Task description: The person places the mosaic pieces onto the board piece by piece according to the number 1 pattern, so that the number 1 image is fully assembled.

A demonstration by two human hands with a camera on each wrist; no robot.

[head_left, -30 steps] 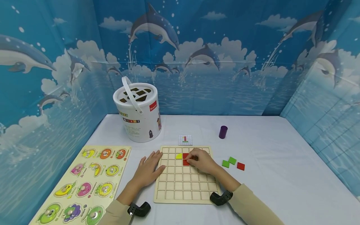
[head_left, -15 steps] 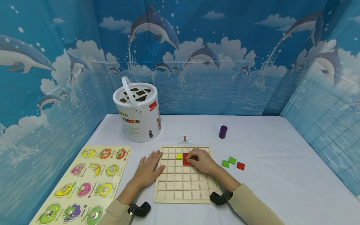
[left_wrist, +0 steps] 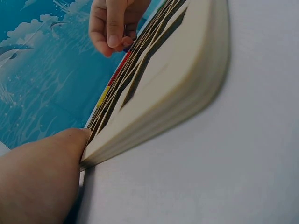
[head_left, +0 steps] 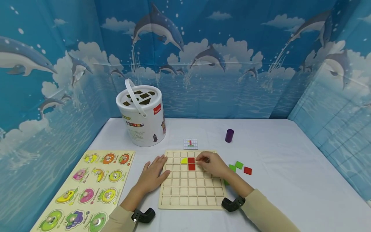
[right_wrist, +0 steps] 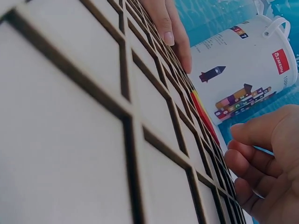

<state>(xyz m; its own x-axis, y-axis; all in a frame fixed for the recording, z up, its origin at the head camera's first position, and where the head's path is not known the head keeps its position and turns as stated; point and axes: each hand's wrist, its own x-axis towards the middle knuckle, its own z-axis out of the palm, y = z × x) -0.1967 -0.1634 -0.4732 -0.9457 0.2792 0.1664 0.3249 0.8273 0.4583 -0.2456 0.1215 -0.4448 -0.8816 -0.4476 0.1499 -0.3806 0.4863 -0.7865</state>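
Observation:
A wooden grid board [head_left: 179, 193] lies flat in the head view. One yellow tile [head_left: 184, 160] and two red tiles [head_left: 191, 167] sit in its upper cells, the reds one above the other. My left hand [head_left: 152, 175] rests at the board's left edge, fingers extended, thumb on the rim. Just right of the red tiles is my right hand [head_left: 213, 164], hovering over the board. In the right wrist view its fingers [right_wrist: 238, 161] are loosely bent, and nothing shows between them and the thumb. My right hand hides part of the upper right cells.
Right of the board lie green tiles [head_left: 239, 165] and a loose red tile [head_left: 247, 170]. Behind it are a small pattern card [head_left: 190, 144] and a purple cylinder [head_left: 229, 136]. A white bucket [head_left: 142, 125] stands back left; a fruit puzzle board [head_left: 87, 190] lies left.
My right hand has come off the red tiles and shifted slightly right, so both now show fully. Another green tile shows beside the right forearm. My left hand stays put.

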